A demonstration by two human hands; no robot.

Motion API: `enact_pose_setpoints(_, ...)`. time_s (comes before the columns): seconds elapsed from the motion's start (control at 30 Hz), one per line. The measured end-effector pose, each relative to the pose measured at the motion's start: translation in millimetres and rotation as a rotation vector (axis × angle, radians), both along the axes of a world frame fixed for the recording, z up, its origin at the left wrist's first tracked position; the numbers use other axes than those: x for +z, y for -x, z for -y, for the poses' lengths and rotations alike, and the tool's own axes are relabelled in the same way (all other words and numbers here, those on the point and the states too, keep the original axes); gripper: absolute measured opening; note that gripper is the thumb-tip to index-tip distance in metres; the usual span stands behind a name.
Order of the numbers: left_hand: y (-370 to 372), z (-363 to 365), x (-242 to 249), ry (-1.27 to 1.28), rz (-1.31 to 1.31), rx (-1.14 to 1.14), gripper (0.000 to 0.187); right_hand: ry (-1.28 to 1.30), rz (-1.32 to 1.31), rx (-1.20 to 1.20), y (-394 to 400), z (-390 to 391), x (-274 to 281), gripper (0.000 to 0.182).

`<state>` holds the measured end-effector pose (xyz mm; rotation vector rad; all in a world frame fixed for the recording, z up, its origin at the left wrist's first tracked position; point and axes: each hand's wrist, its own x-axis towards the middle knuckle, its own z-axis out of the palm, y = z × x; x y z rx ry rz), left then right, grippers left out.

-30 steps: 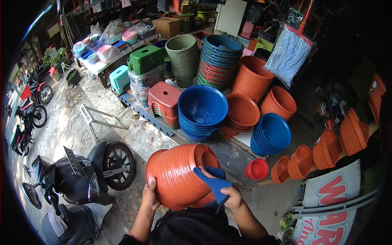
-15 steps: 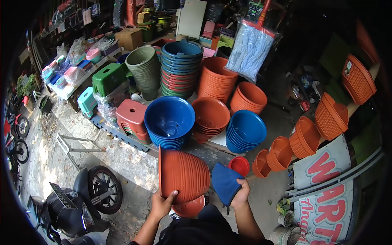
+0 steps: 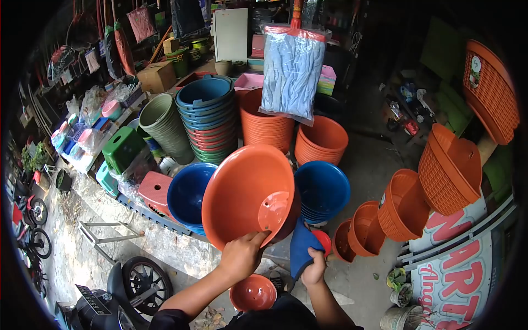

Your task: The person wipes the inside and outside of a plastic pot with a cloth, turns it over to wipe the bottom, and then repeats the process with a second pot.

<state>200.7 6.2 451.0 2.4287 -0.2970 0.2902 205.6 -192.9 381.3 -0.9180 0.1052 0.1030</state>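
My left hand (image 3: 242, 254) grips the near rim of a large orange pot (image 3: 242, 192), tilted so that its inside and the small holes in its base show. In my right hand (image 3: 313, 267) is a blue cloth (image 3: 302, 245), held just right of the pot's lower side. Behind the orange pot stand a stack of blue pots (image 3: 190, 190) on the left and another blue stack (image 3: 324, 190) on the right. A smaller orange pot (image 3: 253, 292) sits on the ground below my hands, and a red bowl (image 3: 323, 241) is partly hidden behind the cloth.
Tall stacks of green pots (image 3: 165, 124), mixed buckets (image 3: 206, 118) and orange pots (image 3: 267, 126) stand behind. A wrapped mop head (image 3: 292, 71) hangs above them. Orange wall baskets (image 3: 448, 168) line the right side. A parked motorcycle (image 3: 104, 300) stands at lower left.
The large orange pot has moved up and turned, so its inside now faces me. My left hand has shifted up and right with it. The view has shifted, and the mop head appears further left.
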Motion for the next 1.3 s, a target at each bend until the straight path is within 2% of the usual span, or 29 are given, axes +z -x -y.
enact_pose_setpoints(0.07,-33,10,12,-0.222,-0.009,-0.042,0.042,-0.01,0.031,0.012,-26,-2,16,0.069)
enact_pose_setpoints(0.13,-67,18,9,-0.278,0.022,-0.047,0.039,-0.07,0.184,0.046,-48,-2,20,0.069)
enact_pose_setpoints(0.23,-118,26,-14,-0.45,0.028,-0.064,0.034,-0.06,0.116,0.07,-84,2,-7,0.064)
enact_pose_setpoints(0.33,-162,26,-38,-0.486,0.032,-0.061,0.033,0.044,-0.006,0.083,-119,-3,-21,0.059)
enact_pose_setpoints(0.43,-196,25,-63,-0.573,-0.074,-0.05,0.036,-0.031,-0.034,0.113,-152,-4,-72,0.057)
enact_pose_setpoints(0.53,-222,22,-96,-0.644,-0.155,-0.045,0.035,0.087,-0.111,0.146,-173,-6,-107,0.055)
enact_pose_setpoints(0.6,-235,20,-120,-0.702,-0.212,-0.039,0.034,-0.013,-0.173,0.147,-180,-7,-129,0.051)
enact_pose_setpoints(0.73,-257,11,-167,-0.712,-0.243,-0.036,0.033,-0.005,-0.256,0.079,-171,2,-128,0.05)
enact_pose_setpoints(0.8,-265,4,-192,-0.786,-0.297,-0.016,0.034,0.01,-0.304,0.094,-165,16,-145,0.051)
enact_pose_setpoints(0.87,-271,-5,-218,-0.742,-0.322,-0.014,0.033,0.026,-0.351,0.114,-156,27,-156,0.051)
enact_pose_setpoints(0.93,-270,-7,-232,-0.614,-0.248,-0.026,0.02,0.026,-0.407,0.158,-146,38,-156,0.055)
enact_pose_setpoints(0.97,-272,-6,-240,-0.562,-0.334,-0.023,0.028,0.078,-0.48,0.146,-141,43,-160,0.054)
enact_pose_setpoints(1.0,-271,-5,-245,-0.556,-0.339,-0.028,0.028,0.084,-0.486,0.143,-136,48,-168,0.054)
enact_pose_setpoints(1.07,-269,-1,-254,-0.533,-0.294,0.002,0.045,0.14,-0.512,0.192,-126,57,-184,0.054)
enact_pose_setpoints(1.1,-268,-1,-258,-0.528,-0.301,-0.002,0.045,0.121,-0.546,0.189,-124,59,-181,0.054)
enact_pose_setpoints(1.17,-271,-1,-261,-0.566,-0.345,0.008,0.057,0.133,-0.551,0.188,-121,62,-174,0.054)
enact_pose_setpoints(1.3,-276,2,-266,-0.6,-0.314,0.003,0.057,0.184,-0.556,0.229,-121,66,-170,0.053)
